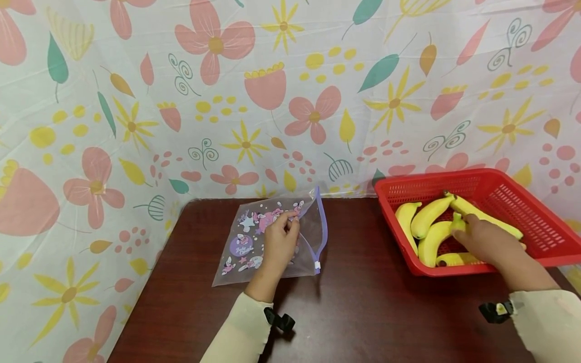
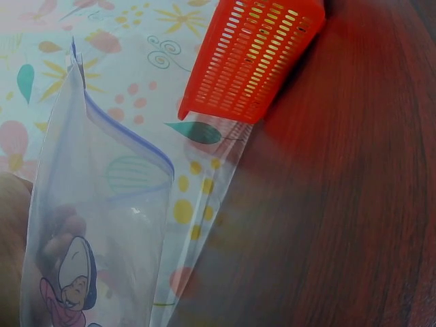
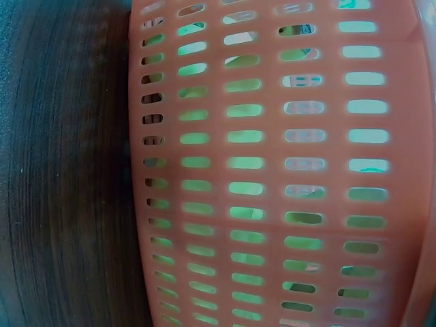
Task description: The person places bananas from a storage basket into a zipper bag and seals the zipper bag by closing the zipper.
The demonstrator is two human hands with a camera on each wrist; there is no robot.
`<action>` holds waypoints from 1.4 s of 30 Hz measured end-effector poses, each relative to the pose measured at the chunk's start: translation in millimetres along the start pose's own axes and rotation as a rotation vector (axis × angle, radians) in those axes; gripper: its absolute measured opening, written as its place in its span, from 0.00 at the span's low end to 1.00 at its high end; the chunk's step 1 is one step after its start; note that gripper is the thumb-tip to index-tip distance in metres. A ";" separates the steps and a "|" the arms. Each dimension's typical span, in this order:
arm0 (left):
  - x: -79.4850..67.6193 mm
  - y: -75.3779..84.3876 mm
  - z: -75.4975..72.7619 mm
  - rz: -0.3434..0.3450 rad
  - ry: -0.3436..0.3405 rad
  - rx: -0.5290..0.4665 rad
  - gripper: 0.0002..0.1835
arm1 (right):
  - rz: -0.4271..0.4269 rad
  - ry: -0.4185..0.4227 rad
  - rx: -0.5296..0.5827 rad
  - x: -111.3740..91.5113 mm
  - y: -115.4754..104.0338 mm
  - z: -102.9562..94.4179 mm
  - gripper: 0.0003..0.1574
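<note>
A translucent plastic bag (image 1: pixel 254 247), soft and wrinkled, lies slanted on the left of the surface (image 1: pixel 354 302); it carries pink and purple cartoon prints, a lilac zip strip (image 1: pixel 324 217) and a white slider (image 1: pixel 317 265). The left hand (image 1: pixel 278 242) pinches its film near the zip end, the fingers curled. At the right stands a rigid red basket (image 1: pixel 436 271), its walls pierced with rows of rounded slots. Inside lie smooth, curved yellow bananas (image 1: pixel 428 218). The right hand (image 1: pixel 487 237) reaches in over the near rim and touches a banana with a greenish tip (image 1: pixel 433 245); whether it grips, I cannot tell. The surface is glossy, dark red-brown, wood-grained. Behind hangs a creased, flower-printed sheet (image 1: pixel 313 65). Black clips (image 1: pixel 279 319) sit at the pale sleeves (image 1: pixel 242 327). The basket's wall blocks the right wrist view, hiding that hand.
</note>
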State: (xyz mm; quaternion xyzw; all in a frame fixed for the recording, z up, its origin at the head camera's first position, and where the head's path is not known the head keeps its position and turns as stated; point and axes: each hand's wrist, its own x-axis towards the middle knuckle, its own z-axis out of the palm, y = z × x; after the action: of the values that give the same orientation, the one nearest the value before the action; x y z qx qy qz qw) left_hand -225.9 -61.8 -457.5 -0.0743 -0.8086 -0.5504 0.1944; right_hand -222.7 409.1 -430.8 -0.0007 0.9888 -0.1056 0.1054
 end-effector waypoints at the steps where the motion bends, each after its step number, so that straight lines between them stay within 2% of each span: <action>1: 0.1 -0.2 0.2 0.000 -0.001 -0.004 0.10 | 0.002 0.007 0.009 0.0 0.4 -0.3 0.53; 8: 0.5 -2.7 2.0 0.001 -0.012 -0.021 0.11 | -0.005 0.096 0.036 -1.0 0.2 0.9 0.48; 14: -0.2 -1.9 2.3 -0.004 -0.015 -0.032 0.11 | 0.015 0.138 0.058 -3.0 -0.9 -0.5 0.43; 22: -0.5 -2.9 2.9 0.016 -0.016 -0.015 0.11 | 0.034 0.185 0.091 -4.9 -1.7 -1.2 0.43; 34: -1.4 -1.8 2.7 0.004 -0.021 -0.023 0.11 | 0.037 0.250 0.108 -7.8 -9.2 -4.6 0.46; 42: 0.1 -3.4 3.4 0.012 -0.011 -0.008 0.11 | -0.003 0.313 0.134 -10.4 -22.9 -9.6 0.45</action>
State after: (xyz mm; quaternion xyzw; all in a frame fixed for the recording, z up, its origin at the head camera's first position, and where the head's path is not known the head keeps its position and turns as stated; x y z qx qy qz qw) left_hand -227.9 -60.0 -461.6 -0.0832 -0.8070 -0.5520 0.1929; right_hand -215.0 389.0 -414.7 0.0213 0.9839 -0.1702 -0.0502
